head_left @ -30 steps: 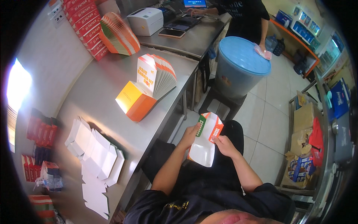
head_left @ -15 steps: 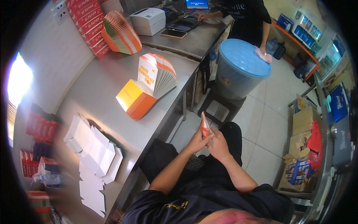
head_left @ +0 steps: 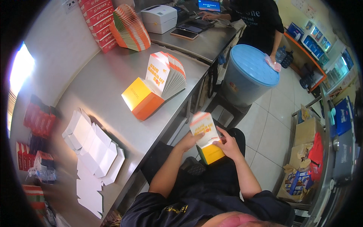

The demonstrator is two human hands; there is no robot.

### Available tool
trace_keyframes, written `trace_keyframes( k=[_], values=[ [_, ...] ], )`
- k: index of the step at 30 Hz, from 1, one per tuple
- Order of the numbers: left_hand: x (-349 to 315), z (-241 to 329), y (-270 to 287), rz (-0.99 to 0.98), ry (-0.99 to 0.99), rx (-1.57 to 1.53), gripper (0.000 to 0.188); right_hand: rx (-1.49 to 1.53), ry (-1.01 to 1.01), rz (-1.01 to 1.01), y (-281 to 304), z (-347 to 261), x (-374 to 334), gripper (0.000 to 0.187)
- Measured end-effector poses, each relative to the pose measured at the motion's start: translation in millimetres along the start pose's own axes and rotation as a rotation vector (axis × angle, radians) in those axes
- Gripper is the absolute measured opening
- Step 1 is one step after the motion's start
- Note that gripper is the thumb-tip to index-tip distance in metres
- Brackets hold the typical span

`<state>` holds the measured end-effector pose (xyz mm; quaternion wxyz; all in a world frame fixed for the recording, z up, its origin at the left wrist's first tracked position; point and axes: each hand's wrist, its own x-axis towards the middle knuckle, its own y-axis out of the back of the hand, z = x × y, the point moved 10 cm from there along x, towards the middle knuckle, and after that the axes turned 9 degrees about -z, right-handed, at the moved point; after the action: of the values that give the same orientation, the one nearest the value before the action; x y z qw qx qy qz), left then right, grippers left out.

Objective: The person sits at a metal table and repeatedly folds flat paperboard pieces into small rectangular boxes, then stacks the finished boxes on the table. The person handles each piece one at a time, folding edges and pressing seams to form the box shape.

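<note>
Above my lap I hold a small carton box (head_left: 206, 132) between both hands. It has a white printed back panel with an orange pointed top and a yellow lower front, with a dark green side showing below. My left hand (head_left: 190, 140) is closed on its left edge, thumb on the white panel. On the right side, my right hand (head_left: 229, 145) grips it, thumb on the yellow part. A fanned row of similar nested cartons (head_left: 166, 75), ending in a yellow and orange one (head_left: 145, 100), stands on the steel table (head_left: 102, 106) at left.
White unfolded carton blanks (head_left: 94, 147) lie on the table's near left. Farther back stand another fanned carton row (head_left: 130, 28), stacked red boxes (head_left: 100, 26) and a white printer (head_left: 159, 19). Ahead, a co-worker's hand (head_left: 273, 59) holds a pink cloth on a blue-lidded bin (head_left: 253, 62).
The carton was seen narrow and edge-on between my hands; now it is opened out, its white and yellow faces showing. My hands have moved apart to its two sides.
</note>
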<state>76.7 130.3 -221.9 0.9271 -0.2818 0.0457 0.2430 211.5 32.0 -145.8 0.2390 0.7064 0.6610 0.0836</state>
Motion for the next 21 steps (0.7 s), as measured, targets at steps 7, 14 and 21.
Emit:
trace_keyframes(
  k=[7,14,21],
  values=[
    [-15,36,-57,-0.451,-0.265,0.767,0.052,0.009,-0.001,0.045,-17,25,0,0.06],
    [-5,25,-17,-0.164,-0.129,0.716,0.084,0.13,0.004,-0.076,-32,40,0,0.046],
    [-17,51,-40,0.215,-0.125,0.997,0.12,0.377,-0.042,0.326,-1,57,18,0.034]
  ],
)
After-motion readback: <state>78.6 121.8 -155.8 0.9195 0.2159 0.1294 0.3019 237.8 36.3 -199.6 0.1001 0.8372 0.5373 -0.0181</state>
